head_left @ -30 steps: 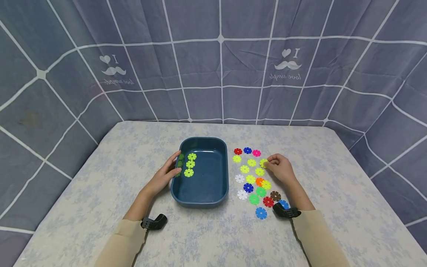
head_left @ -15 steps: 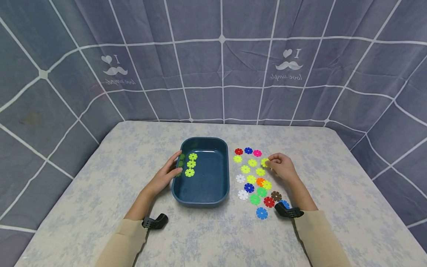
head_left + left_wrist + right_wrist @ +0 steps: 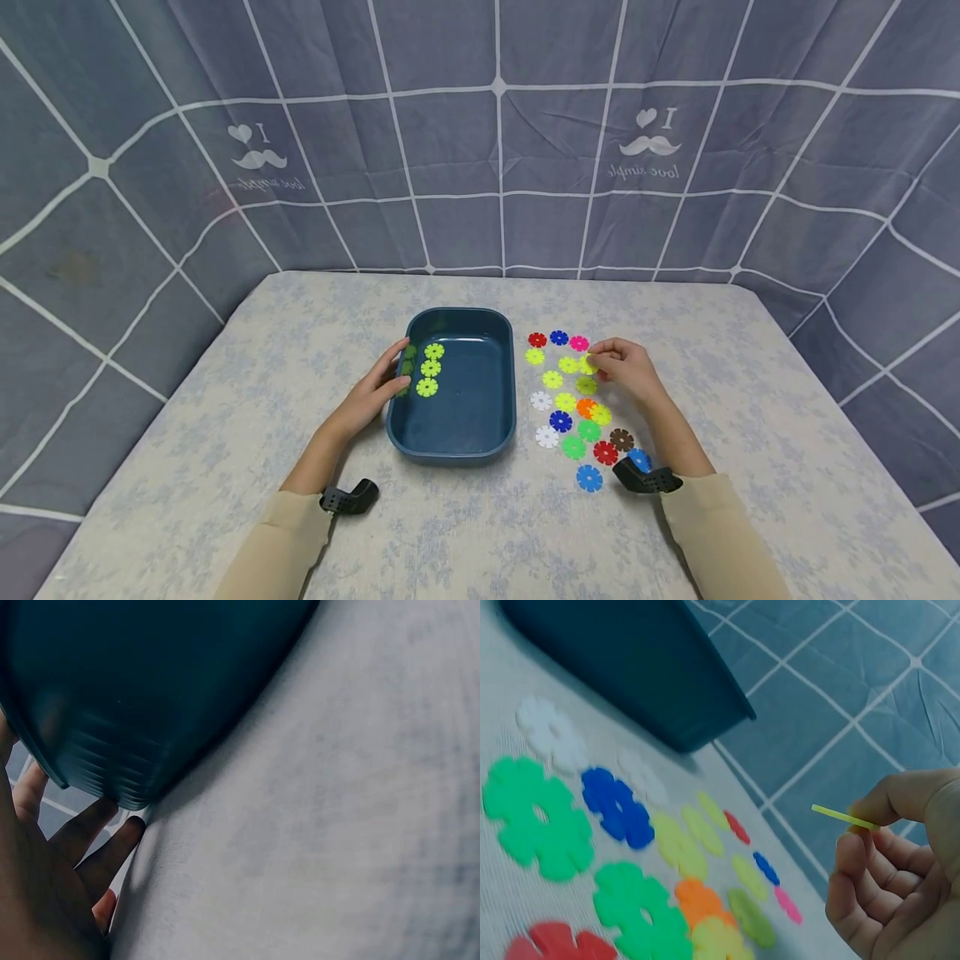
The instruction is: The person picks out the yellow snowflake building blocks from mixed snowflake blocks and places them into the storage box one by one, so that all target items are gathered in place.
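My right hand [image 3: 628,368] pinches a yellow notched plastic disc [image 3: 831,813] between thumb and fingers. In the right wrist view that disc is edge-on, raised off the tablecloth. Below and to the left of this hand lie loose notched discs of other colours, such as a green disc [image 3: 538,817] and an orange disc [image 3: 703,901]. My left hand [image 3: 367,397] rests against the left side of a dark teal plastic bin [image 3: 472,417], its fingers spread and fairly straight in the left wrist view. Inside the bin, three yellow discs [image 3: 431,368] form a column near the left wall.
Right of the bin, the discs spread over the patterned tablecloth [image 3: 480,533], among them a red disc [image 3: 605,452], a brown disc [image 3: 621,440] and a blue disc [image 3: 589,478]. A grey-blue curtain [image 3: 450,150] with white grid lines hangs behind the table.
My right hand has lifted the yellow disc and shifted slightly left towards the bin. My left hand and the bin have stayed in place.
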### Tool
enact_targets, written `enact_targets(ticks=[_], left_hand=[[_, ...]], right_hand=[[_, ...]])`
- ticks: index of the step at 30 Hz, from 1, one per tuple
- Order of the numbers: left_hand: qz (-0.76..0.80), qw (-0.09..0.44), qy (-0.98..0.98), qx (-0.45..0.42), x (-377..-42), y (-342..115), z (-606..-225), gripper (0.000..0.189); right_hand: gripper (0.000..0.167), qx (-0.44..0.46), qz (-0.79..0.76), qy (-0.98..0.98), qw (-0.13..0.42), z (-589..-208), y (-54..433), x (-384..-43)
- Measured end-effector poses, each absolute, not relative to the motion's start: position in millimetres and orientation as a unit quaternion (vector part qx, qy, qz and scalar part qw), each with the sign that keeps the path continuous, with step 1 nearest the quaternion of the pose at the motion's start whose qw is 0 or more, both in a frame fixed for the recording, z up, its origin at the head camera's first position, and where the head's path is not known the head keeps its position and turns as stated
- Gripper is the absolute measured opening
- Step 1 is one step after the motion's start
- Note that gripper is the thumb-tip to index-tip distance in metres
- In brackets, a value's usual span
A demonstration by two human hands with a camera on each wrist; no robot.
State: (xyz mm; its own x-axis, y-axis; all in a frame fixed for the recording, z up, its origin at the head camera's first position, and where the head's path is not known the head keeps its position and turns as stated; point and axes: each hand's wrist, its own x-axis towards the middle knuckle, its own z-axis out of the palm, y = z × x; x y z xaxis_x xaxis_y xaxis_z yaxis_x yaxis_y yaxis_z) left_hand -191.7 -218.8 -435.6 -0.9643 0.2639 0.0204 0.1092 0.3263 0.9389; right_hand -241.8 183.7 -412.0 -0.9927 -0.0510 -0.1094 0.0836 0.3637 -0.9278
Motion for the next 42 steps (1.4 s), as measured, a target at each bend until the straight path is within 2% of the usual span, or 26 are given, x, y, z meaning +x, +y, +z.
enact_targets(ticks=[5, 11, 21, 39, 42], left_hand=[[0.572, 0.069, 0.809, 0.117, -193.2, -219.5, -436.1, 0.062], [0.566, 0.068, 0.812, 0.127, -183.4, -214.2, -416.7, 0.062], [0.571, 0.064, 0.809, 0.122, -195.8, -223.2, -443.2, 0.062], [0.571, 0.062, 0.808, 0.130, -195.2, -222.9, -441.8, 0.062], [0.573, 0.065, 0.807, 0.128, -188.4, -219.4, -429.9, 0.062]], right_hand=[[0.025, -0.002, -0.587, 0.807, 0.070, -406.2, 176.1, -238.2], [0.025, -0.010, -0.626, 0.776, 0.080, -400.4, 165.5, -231.3], [0.019, -0.052, -0.671, 0.734, 0.096, -392.3, 143.4, -221.7], [0.012, -0.104, -0.721, 0.672, 0.137, -388.9, 108.1, -213.8], [0.010, -0.106, -0.723, 0.668, 0.143, -389.0, 102.9, -213.0]])
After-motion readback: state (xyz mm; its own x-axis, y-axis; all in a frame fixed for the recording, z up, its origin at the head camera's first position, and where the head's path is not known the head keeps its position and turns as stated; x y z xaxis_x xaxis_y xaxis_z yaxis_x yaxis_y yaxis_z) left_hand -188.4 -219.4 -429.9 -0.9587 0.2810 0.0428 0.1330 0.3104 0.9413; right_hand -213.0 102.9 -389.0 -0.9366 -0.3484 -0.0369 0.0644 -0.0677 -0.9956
